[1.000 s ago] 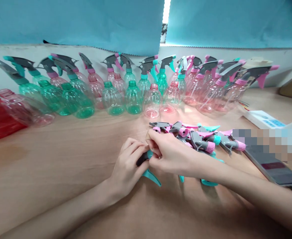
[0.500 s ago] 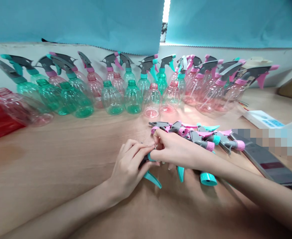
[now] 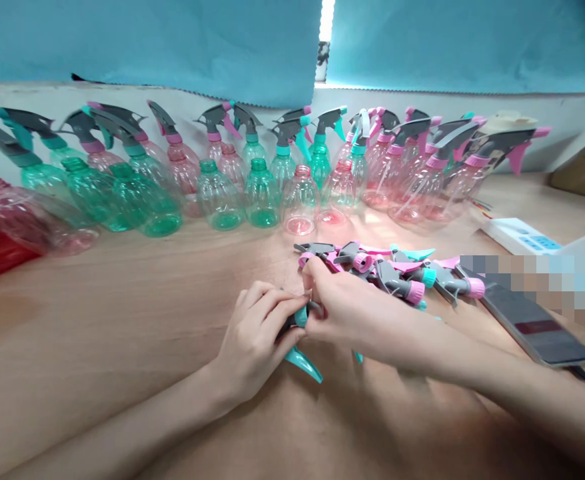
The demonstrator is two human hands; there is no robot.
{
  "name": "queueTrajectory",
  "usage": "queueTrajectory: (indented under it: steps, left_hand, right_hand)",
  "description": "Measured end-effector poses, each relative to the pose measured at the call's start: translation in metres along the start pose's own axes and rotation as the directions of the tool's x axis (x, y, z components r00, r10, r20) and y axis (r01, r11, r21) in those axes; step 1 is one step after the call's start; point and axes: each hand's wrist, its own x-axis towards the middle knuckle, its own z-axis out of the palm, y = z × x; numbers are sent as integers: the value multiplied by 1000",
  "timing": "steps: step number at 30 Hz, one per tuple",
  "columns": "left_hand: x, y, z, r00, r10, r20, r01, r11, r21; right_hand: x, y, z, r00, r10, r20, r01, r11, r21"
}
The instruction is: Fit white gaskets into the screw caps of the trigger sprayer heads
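Note:
My left hand (image 3: 255, 333) is wrapped round a grey and teal trigger spray head (image 3: 305, 365) low over the wooden table, its teal trigger sticking out below my fingers. My right hand (image 3: 340, 300) is closed at the teal end of the same spray head, thumb and fingertips pinched together there. A small greyish part shows between the fingertips, too hidden to name. Just beyond my right hand lies a pile of loose spray heads (image 3: 395, 280), grey with pink or teal parts. My right wrist and forearm cover some of them.
Open-necked bottles, such as a clear pink one (image 3: 300, 203) and a green one (image 3: 262, 197), stand along the back. Behind them are bottles with spray heads (image 3: 285, 143). At right are a phone (image 3: 537, 327) and a white power strip (image 3: 520, 235); at left, red plastic (image 3: 2, 247).
My right hand has turned and shifted slightly at the spray head's teal end, baring more of it. My right forearm now covers a teal-capped spray head. The view has moved a little.

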Motion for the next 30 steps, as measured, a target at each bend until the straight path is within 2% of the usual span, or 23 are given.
queueTrajectory:
  steps: [3,6,10,16,18,23,25,30]
  left_hand:
    - [0,-1,-2,1000,-8,-1,8,1000,-4]
    - [2,0,-2,1000,8,-26,-8,1000,-17]
    - [3,0,-3,999,-26,-37,23,996,-88]
    - [5,-2,-4,991,-110,-77,95,978,-185]
    - [6,-1,-4,987,-127,-96,105,973,-207]
    - [4,-1,-3,978,-179,-109,150,961,-234]
    - [4,0,-3,976,-186,-112,155,957,-243]
    - [5,2,-4,973,-218,-80,187,941,-283]
  right_hand:
    - [1,0,5,998,-35,-51,31,998,-60]
    - [5,4,-2,997,-77,27,78,995,-54]
    - [6,11,-25,983,-129,133,139,988,-73]
    - [8,21,-55,990,-142,9,141,972,-189]
    - [8,21,-60,985,-170,10,169,969,-179]
    - [6,17,-61,976,-214,33,215,977,-2]
    - [7,17,-57,970,-242,27,237,964,119]
    - [11,15,-43,960,-279,-1,248,853,459]
